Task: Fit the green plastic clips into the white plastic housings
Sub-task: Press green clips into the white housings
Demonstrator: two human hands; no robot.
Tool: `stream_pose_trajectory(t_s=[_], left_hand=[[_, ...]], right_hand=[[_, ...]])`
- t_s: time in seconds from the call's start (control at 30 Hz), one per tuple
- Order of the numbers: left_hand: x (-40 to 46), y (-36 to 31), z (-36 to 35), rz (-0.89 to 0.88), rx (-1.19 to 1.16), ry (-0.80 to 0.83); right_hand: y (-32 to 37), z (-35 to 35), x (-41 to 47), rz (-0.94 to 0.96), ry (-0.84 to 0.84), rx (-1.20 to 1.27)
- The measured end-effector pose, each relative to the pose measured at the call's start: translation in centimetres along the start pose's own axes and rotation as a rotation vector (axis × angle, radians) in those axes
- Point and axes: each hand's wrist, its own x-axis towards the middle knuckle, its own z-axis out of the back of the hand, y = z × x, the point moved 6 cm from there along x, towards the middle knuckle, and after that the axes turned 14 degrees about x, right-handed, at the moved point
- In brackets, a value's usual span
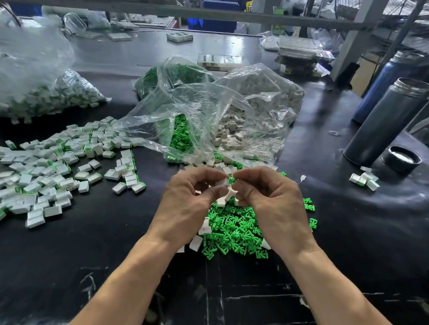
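The left hand (186,203) pinches a white housing (222,183) between thumb and curled fingers, with more white housings seeming to sit under its fingers. The right hand (267,196) pinches a green clip (231,179) at its fingertips, right against the housing; whether the clip is already in cannot be told. Both hands meet above a heap of loose clips (235,231) on the black table (355,241), with a few loose housings (200,236) at the heap's left edge. Behind the hands lies an open clear bag (204,117) spilling clips and housings. To the left spreads a pile of finished pieces (55,169); a second bag (36,96) of them lies behind it. At right stand a dark flask (387,120) and its cap (401,159), with a few finished pieces near the cap.
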Motion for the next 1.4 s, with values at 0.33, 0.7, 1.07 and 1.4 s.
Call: stream_pose_trajectory(t_s=[0.33, 0.7, 1.07, 1.4], left_hand=[[-0.05, -0.01, -0.12, -0.027, -0.031, 0.027], [-0.10, 0.05, -0.40, -0.016, -0.114, 0.024], [-0.14, 0.04, -0.25, -0.026, -0.103, 0.035], [0.06, 0.11, 0.00, -0.069, 0.118, 0.024]], right_hand=[[-0.04, -0.12, 0.04, 0.022, 0.050, -0.045], [0.24, -0.18, -0.19, 0.038, 0.044, -0.143], [0.22, -0.11, -0.18, -0.047, 0.037, -0.071], [-0.24, -0.16, -0.31, -0.023, 0.079, -0.229]])
